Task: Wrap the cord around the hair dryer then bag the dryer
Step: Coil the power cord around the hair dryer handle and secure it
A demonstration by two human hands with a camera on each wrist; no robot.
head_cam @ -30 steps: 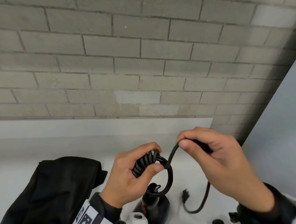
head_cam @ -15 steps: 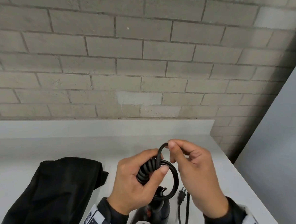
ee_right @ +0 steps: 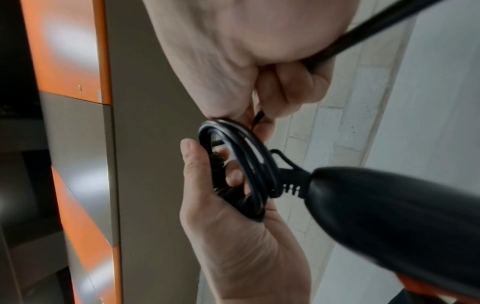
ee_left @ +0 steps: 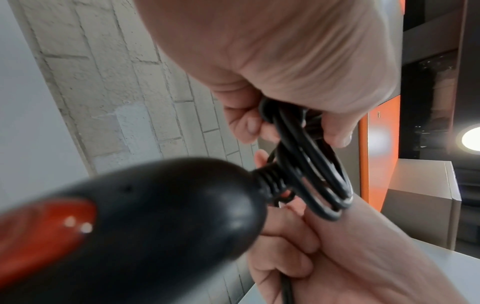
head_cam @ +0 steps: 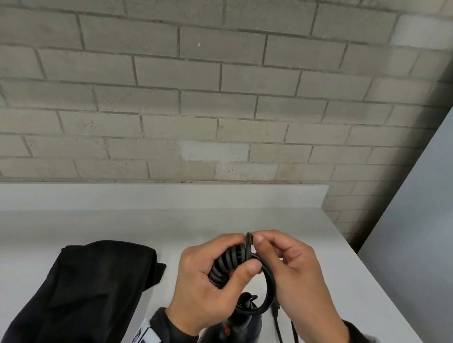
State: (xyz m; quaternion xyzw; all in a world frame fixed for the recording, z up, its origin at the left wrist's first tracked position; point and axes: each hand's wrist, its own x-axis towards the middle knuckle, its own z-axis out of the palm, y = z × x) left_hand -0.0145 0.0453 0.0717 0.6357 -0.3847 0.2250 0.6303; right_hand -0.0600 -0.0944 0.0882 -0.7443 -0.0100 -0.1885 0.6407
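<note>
My left hand (head_cam: pixel 226 259) grips a coil of black cord (head_cam: pixel 268 283), thumb pressed across the loops. My right hand (head_cam: pixel 260 242) pinches the cord at the top of the coil, touching the left fingers. The black hair dryer (head_cam: pixel 236 328) with its red switch hangs from the cord below both hands. The plug (head_cam: pixel 275 308) dangles beside it. In the left wrist view the dryer's handle end (ee_left: pixel 168 216) meets the loops (ee_left: pixel 311 164). In the right wrist view the coil (ee_right: pixel 241 164) sits in the left palm (ee_right: pixel 233 226). The cord's tail (ee_right: pixel 376 26) runs past my right hand.
A black fabric bag (head_cam: pixel 89 296) lies crumpled on the white table (head_cam: pixel 250 215) to the left of my hands. A grey brick wall (head_cam: pixel 215 105) backs the table. The table's right edge (head_cam: pixel 375 281) runs close beside my right arm.
My right hand has swung left from out at the side to meet the left hand, laying another turn of cord onto the coil. The loose tail has shortened and the plug has risen.
</note>
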